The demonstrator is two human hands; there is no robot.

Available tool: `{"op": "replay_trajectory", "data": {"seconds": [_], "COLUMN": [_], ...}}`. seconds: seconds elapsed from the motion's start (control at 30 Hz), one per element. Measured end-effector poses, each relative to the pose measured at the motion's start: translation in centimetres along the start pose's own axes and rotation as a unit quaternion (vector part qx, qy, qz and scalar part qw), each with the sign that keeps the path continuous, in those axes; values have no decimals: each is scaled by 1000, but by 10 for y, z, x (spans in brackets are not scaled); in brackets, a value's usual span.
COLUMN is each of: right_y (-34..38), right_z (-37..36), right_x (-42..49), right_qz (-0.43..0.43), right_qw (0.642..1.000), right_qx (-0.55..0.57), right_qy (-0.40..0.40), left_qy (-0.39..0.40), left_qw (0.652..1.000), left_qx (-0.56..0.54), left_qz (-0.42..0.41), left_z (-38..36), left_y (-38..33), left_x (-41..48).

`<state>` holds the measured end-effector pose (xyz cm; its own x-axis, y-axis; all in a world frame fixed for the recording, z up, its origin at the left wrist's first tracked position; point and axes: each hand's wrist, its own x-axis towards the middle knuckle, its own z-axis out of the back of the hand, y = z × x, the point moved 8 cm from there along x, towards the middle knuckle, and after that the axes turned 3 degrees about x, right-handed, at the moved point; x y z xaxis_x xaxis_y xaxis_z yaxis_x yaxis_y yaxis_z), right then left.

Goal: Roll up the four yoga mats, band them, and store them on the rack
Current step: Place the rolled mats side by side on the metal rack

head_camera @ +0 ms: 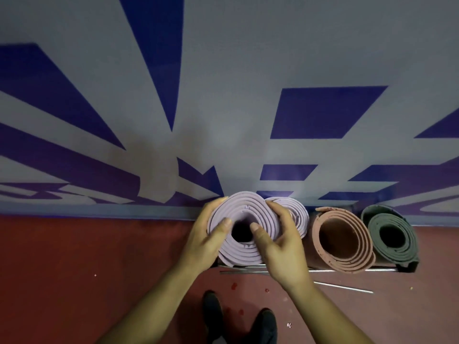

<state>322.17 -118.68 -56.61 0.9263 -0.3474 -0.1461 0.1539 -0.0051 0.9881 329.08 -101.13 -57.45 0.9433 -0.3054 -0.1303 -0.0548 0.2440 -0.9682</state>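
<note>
Four rolled mats stand on end in a row along the wall, seen from above. The leftmost lilac mat [242,217] is gripped by both hands. My left hand [207,238] wraps its left side with the thumb on the top edge. My right hand [280,247] holds its right side, thumb at the centre hole. A second lilac mat [296,212] stands right behind my right hand. Further right are a salmon-pink mat [344,240] and a dark grey mat [392,234]. Thin metal bars of the rack [377,270] show below the mats. No bands can be seen from this angle.
A grey wall with blue shapes [323,112] rises directly behind the mats. The floor is red carpet [99,256]. A loose metal rod [344,287] lies on the floor in front of the rack. My dark shoes [263,324] stand just below.
</note>
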Motion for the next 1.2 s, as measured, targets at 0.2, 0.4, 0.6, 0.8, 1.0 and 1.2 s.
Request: {"op": "replay_trajectory", "data": {"seconds": [0.2, 0.4, 0.6, 0.8, 1.0, 1.2], "right_y": [33, 28, -7, -22, -25, -22], "right_z": [-9, -12, -7, -2, -8, -21], "right_x": [-2, 7, 21, 38, 36, 31], "right_qz": [35, 29, 16, 1, -12, -42], "right_qw": [999, 998, 998, 998, 997, 996], "right_qx": [-3, -9, -12, -11, -34, -5], "right_qy": [40, 58, 63, 62, 67, 81], "left_qy": [-49, -62, -77, -64, -72, -71], "left_qw": [998, 998, 997, 998, 997, 997], "left_qx": [-21, -17, -15, -1, -1, -7], "left_qz": [-28, -22, -5, 8, 13, 12], "left_z": [18, 19, 1, -7, -2, 7], "left_y": [-22, -17, 19, 27, 28, 24], "left_x": [-16, -14, -7, 10, 8, 4]}}
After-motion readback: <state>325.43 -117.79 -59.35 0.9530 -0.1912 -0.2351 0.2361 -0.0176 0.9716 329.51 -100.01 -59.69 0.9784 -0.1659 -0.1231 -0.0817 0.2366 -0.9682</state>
